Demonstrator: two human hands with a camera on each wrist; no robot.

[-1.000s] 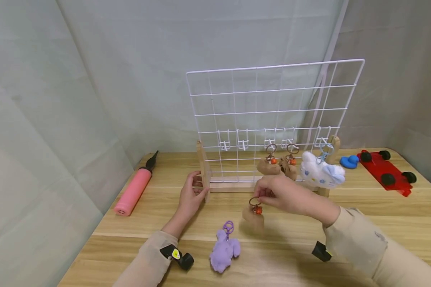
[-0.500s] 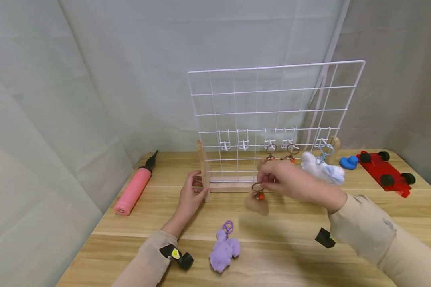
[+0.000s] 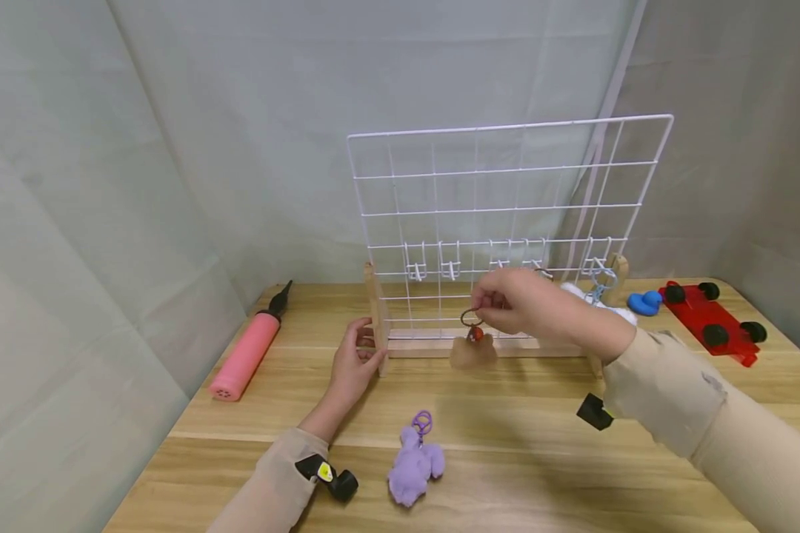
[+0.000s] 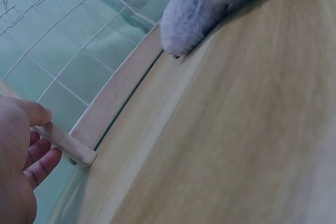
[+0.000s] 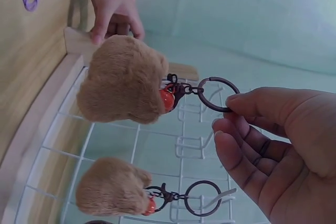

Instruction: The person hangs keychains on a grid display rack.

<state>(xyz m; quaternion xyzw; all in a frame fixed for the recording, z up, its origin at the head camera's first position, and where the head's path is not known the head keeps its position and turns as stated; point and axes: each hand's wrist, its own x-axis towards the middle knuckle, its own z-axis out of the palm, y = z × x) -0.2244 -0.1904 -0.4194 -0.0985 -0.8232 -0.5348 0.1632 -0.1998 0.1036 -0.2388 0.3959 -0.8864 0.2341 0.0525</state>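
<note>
Head view: right hand pinches the ring of a brown plush keychain between thumb and index. Keychain hangs in front of the lower part of the white wire rack, below the level of the white hooks. Long axis near vertical here: ring up, clasp mid, plush body down. Right wrist view is turned, so the same axis runs roughly sideways, ring toward the hand, body to the left, orange bead beside the clasp.

Left hand grips the rack's wooden upright, thumb on the near side, fingers loosely bent.

Right wrist alone clearly shows a second brown plush, its ring round a hook prong; in head, the right hand covers most of it. Head alone shows pink pump, blue duck and red wheeled toy whole on the desk, plus a white plush, partly hidden by the right arm. Purple plush lies on the desk, ring toward the rack; left wrist gets only its fur, close up, right wrist mainly its purple ring.
</note>
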